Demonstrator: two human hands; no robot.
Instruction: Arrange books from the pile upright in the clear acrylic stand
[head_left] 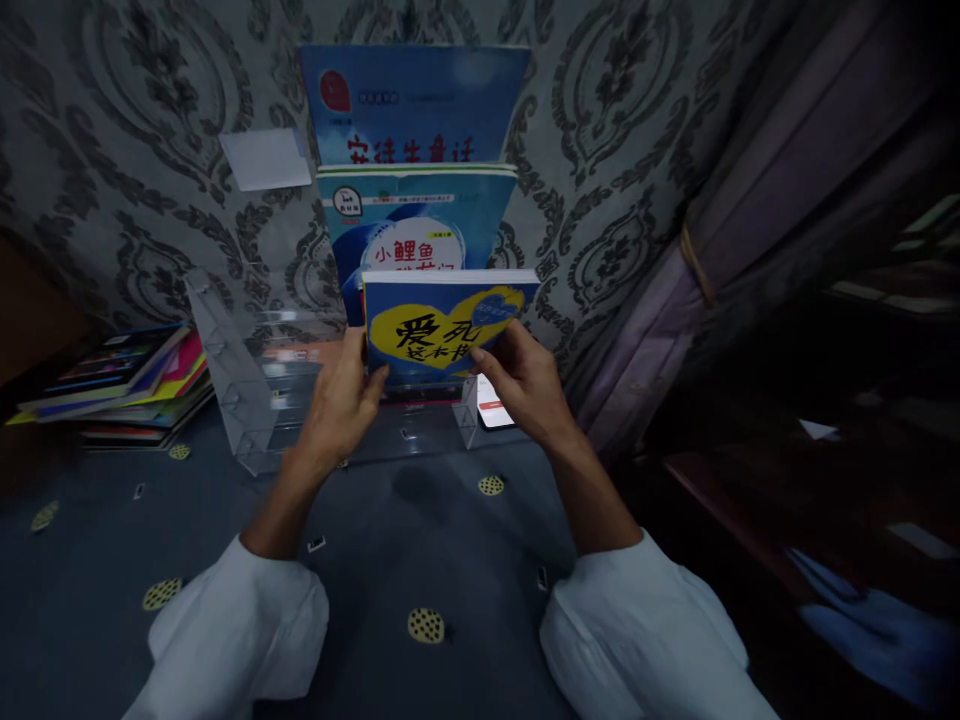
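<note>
A small blue book [420, 345] with a yellow heart on its cover is held upright between my two hands, in front of a clear tiered rack [240, 400]. My left hand [341, 400] grips its left edge, thumb on the front. On the right edge, my right hand [525, 380] has its thumb against the cover and fingers behind. Just behind stands a teal book [480, 215], partly covered by the held one. Behind that, a taller blue book [420, 95] leans toward the wall. Whether the held book's bottom touches the rack is hidden.
A stack of books and magazines [135, 385] lies left of the rack. A lit phone [495, 405] sits by the rack's right end. A gathered curtain [660, 280] hangs at right. A white card [266, 158] is on the patterned wall. The dark cloth [360, 610] has yellow prints.
</note>
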